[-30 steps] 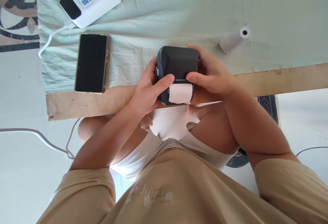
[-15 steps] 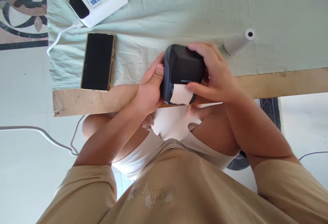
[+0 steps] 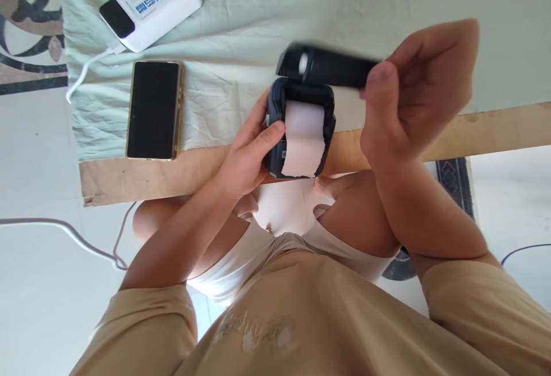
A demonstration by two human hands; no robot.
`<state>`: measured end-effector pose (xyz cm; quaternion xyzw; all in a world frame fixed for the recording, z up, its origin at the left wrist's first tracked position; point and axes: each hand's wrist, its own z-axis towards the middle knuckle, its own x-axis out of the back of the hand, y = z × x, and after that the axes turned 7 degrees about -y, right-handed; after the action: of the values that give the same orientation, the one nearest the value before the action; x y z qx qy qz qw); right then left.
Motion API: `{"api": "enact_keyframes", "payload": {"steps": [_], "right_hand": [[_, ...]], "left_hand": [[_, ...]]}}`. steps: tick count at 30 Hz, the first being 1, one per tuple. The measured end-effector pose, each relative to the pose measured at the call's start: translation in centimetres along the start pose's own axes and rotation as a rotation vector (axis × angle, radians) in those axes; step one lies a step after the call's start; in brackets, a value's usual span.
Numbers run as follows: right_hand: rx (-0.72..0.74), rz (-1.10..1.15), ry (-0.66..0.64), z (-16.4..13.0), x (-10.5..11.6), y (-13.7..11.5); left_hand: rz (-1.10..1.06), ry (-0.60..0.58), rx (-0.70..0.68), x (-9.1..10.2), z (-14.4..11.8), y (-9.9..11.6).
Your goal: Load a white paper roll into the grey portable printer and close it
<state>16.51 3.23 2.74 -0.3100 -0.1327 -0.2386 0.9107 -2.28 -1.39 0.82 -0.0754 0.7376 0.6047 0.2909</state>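
We see a wooden table (image 3: 495,129) draped in a pale green cloth (image 3: 365,3), its bare edge running across the frame. At that edge sits a small dark thermal printer (image 3: 273,155), its lid (image 3: 327,67) swung up and blurred, a strip of white paper (image 3: 303,146) lying across the open bay and hanging over the front with a torn end. Our left hand (image 3: 247,161) wraps the printer's left side, thumb pressed on the casing near the paper. Our right hand (image 3: 413,97) is raised beside the lid, fingers curled loosely with the thumb touching the lid's right end; we cannot tell whether it pinches it. To the left on the cloth lie a black smartphone (image 3: 152,109), face up, and beyond it a white power bank (image 3: 150,4) with a white cable (image 3: 84,72) plugged in.
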Motion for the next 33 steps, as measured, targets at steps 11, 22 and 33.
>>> {"api": "enact_keyframes", "payload": {"steps": [11, 22, 33], "right_hand": [[-0.084, -0.365, -0.689, -0.1, 1.0, -2.3], [-0.406, 0.241, -0.713, 1.6, 3.9, -3.1], [-0.953, 0.534, -0.223, 0.5, 2.7, 2.0]], "left_hand": [[-0.025, -0.014, -0.007, -0.4, -0.2, 0.0], [-0.054, 0.017, 0.024, -0.5, -0.6, 0.2], [-0.044, 0.102, 0.035, -1.0, -0.2, 0.5]]}}
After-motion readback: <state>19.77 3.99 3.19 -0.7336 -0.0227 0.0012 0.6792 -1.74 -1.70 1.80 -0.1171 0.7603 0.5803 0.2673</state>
